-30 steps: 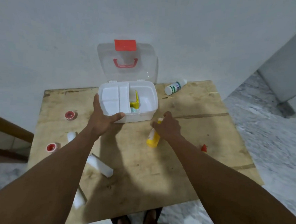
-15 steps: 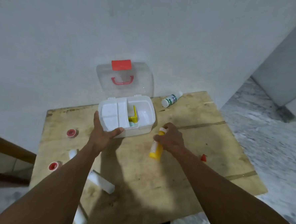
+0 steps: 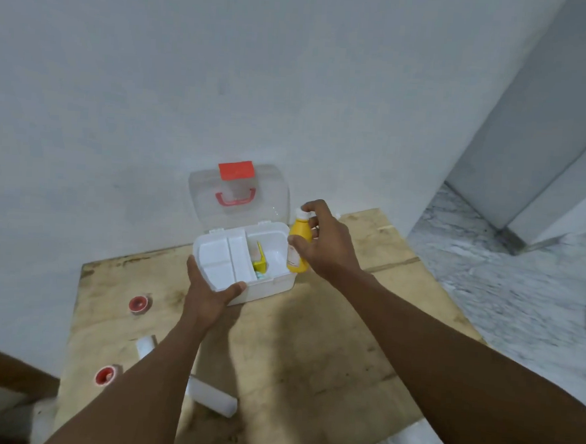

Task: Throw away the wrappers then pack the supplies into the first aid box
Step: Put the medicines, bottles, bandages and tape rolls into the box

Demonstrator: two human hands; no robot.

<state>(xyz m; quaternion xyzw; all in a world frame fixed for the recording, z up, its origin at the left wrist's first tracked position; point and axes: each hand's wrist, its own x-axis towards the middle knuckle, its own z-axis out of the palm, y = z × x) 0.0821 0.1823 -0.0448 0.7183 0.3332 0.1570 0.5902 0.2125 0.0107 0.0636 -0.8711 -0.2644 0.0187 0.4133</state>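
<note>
1. Plywood counter set against a pale wall; grey marbled floor to the right.
2. White first aid box sits at the counter's far edge. Its clear lid stands open against the wall, with a red latch and a red handle on it.
3. Left hand grips the box's near-left corner, thumb along the front rim, fingers up the left side.
4. Right hand is curled round a yellow bottle, white cap up and roughly upright, at the box's right wall. Cannot tell if the bottle touches the box.
5. In the box's open right compartment a yellow packet leans by the divider. Something teal lies below it, too small to identify.
6. Two red-centred tape rolls lie on the counter's left side, well apart from the box.
7. One white roll lies beside the left forearm, partly hidden by it. Another white roll sticks out from under the same forearm, nearer the camera.
8. The right hand blocks whatever lies behind it; only a white tip shows past the knuckles.
9. At the lower left a white object is blurred and cut off.
</note>
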